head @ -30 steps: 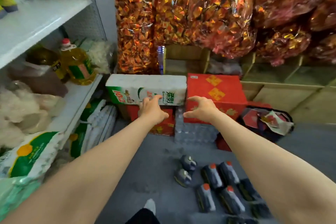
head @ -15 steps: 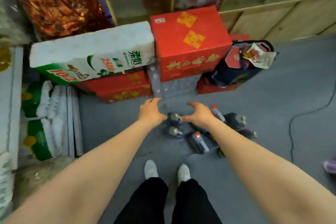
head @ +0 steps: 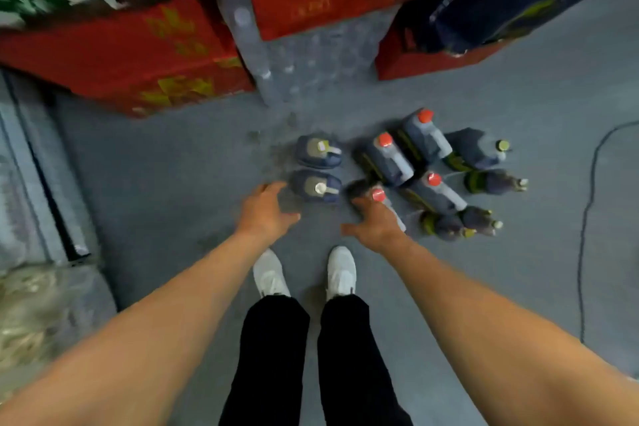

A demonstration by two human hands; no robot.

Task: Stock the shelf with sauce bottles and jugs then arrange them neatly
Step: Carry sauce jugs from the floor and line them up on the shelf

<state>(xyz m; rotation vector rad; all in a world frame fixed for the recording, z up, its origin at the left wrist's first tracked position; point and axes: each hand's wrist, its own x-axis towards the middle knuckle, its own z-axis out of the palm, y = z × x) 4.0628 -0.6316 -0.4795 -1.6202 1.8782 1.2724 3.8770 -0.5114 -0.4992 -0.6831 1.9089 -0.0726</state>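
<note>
Dark sauce jugs and bottles stand grouped on the grey floor. Two squat dark jugs with pale caps sit on the left, the nearer one (head: pixel 316 187) and the farther one (head: pixel 318 151). To their right are several dark jugs with red caps (head: pixel 389 159) and some slimmer dark bottles (head: pixel 479 150) behind and beside them. My left hand (head: pixel 264 209) hangs with loose fingers just left of the nearer pale-capped jug, holding nothing. My right hand (head: pixel 375 221) hovers over the nearest red-capped jug (head: pixel 378 195), fingers spread, gripping nothing.
Red cartons (head: pixel 131 55) and a wrapped pack of water bottles (head: pixel 276 55) stand stacked beyond the jugs. The shelf base (head: pixel 31 162) runs along the left with bagged goods. A dark cable (head: pixel 587 218) lies on the floor at right. My white shoes (head: pixel 306 273) stand below the hands.
The view has tilted from the shelf and boxes down to the floor. Both hands have come down toward the jugs, which now lie directly under them.
</note>
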